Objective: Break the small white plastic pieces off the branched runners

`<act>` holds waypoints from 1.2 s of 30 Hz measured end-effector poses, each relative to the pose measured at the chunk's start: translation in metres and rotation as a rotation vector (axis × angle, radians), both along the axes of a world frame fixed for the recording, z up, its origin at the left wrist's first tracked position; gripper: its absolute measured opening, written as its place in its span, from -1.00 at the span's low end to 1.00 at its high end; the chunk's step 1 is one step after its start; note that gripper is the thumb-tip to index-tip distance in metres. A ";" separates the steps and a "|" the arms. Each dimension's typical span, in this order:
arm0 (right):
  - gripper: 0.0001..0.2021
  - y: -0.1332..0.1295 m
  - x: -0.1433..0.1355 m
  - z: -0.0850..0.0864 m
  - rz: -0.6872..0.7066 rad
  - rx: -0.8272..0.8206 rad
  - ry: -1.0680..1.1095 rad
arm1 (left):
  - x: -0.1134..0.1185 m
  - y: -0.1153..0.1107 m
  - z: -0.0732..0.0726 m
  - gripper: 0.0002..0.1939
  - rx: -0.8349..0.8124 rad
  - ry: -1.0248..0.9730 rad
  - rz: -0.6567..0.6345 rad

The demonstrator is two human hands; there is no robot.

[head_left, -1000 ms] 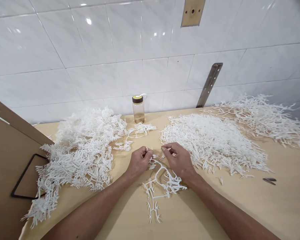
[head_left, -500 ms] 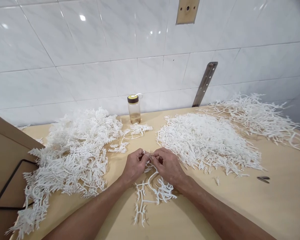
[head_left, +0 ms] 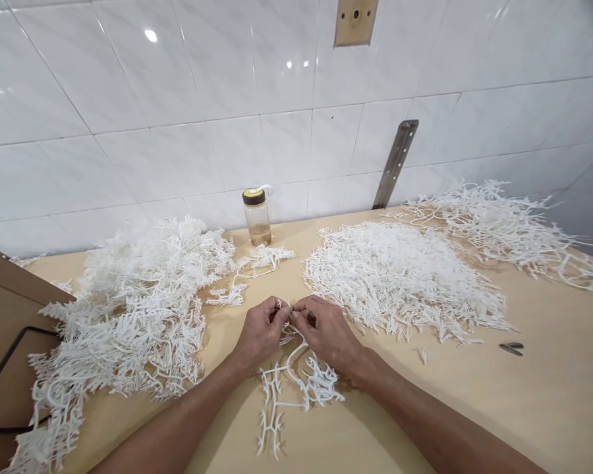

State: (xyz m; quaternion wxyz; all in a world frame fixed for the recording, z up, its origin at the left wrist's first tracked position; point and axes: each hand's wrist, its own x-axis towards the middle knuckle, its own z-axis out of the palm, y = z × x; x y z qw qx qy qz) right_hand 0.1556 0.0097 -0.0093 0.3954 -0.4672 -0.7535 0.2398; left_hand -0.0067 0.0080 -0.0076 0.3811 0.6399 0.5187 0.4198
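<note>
Your left hand point(head_left: 260, 332): thumb and forefinger pinched together, with hold of the far end of a white branched piece point(head_left: 306, 395). Your right hand point(head_left: 329, 332): thumb and forefinger brought together at that same end, tips touching or just beside the left ones; what lay between them was too small to tell. The white branched piece: between your forearms, its forked near part spread on the table point(head_left: 474, 408). Left: one large heap of white branches point(head_left: 138, 309), next to a brown panel point(head_left: 10, 322). Right: one broad pile of white sprigs point(head_left: 400, 280), with one loose scrap point(head_left: 422, 355) on its near side and a small dark tool point(head_left: 511, 348) near it. Far right: one looser pile of long branches point(head_left: 499, 224). Far, beyond your hands: one upright bottle point(head_left: 257, 220), dark-lidded, part filled, a smaller white piece point(head_left: 264, 260) lying before it.
</note>
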 end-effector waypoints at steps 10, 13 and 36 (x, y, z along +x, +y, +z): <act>-0.87 0.002 -0.001 -0.009 -0.051 -0.006 -0.070 | 0.003 -0.004 0.000 -0.79 0.077 0.174 0.045; -0.85 0.006 -0.001 -0.008 -0.161 -0.064 -0.088 | 0.002 -0.007 0.002 -0.81 0.124 0.133 0.032; -0.97 0.002 0.002 -0.009 0.012 0.213 0.062 | 0.001 0.000 0.004 -0.70 -0.100 -0.285 0.050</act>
